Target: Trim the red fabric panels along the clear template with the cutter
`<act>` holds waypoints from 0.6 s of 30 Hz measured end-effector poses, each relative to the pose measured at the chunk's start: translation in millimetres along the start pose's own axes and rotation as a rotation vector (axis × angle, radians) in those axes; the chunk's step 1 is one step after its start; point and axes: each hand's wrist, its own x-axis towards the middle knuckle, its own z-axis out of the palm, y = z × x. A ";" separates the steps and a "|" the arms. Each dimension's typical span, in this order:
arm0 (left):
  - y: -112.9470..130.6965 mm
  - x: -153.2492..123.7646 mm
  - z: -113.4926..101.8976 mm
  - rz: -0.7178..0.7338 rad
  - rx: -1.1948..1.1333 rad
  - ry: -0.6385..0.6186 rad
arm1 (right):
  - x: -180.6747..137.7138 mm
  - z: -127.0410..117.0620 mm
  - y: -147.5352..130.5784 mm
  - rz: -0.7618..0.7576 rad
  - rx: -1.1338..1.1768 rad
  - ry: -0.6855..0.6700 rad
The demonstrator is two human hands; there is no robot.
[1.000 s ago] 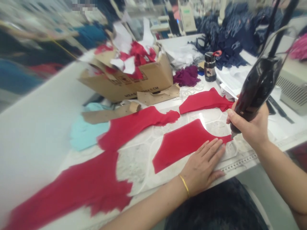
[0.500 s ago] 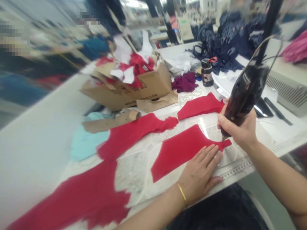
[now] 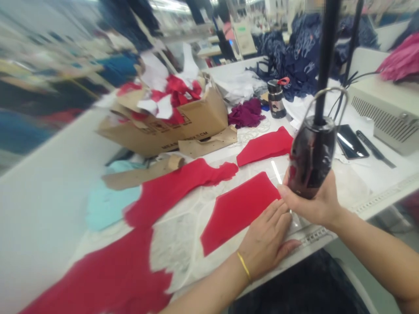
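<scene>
My right hand (image 3: 322,205) is wrapped around a black handheld electric tool (image 3: 312,152), held upright with a wire loop and a black shaft or cord at its top. A thin metal tip points down beside my left fingertips, mostly hidden by my right hand. My left hand (image 3: 266,242) lies flat, fingers stretched out, over the edge of a cut red fabric piece (image 3: 238,209). The piece's narrow right end is hidden behind both hands. More red pieces lie around it: one (image 3: 265,146) behind, one (image 3: 173,187) to the left, and a larger one (image 3: 108,266) at front left.
A cardboard box (image 3: 193,126) of red and white scraps stands at the back left, with light-blue pieces (image 3: 111,196) before it. Behind are purple cloth (image 3: 247,113) and a dark jar (image 3: 276,99). A phone (image 3: 352,141) and grey machine (image 3: 386,113) sit right. A ruler strip (image 3: 316,235) edges the table.
The black tool has swung from a tilt to nearly upright, and my right hand has moved left and slightly down with it, closer to my left fingers. The whole view has shifted a little.
</scene>
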 end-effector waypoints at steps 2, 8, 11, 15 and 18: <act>0.3 -1.5 -1.2 -0.010 -0.006 -0.009 | 3.7 2.2 3.3 -0.043 -0.045 0.021; -0.1 -1.3 -2.6 0.018 0.024 -0.016 | 26.2 -17.8 12.2 -0.097 -0.156 0.140; -0.5 4.1 -2.6 0.040 0.026 -0.021 | 29.6 -29.7 14.1 -0.101 -0.192 0.159; -0.7 11.9 -2.4 0.070 0.061 -0.023 | 26.4 -31.9 10.6 -0.130 -0.229 0.171; 0.6 16.1 -0.7 0.088 0.079 -0.040 | 23.8 -27.0 4.8 -0.175 -0.281 0.189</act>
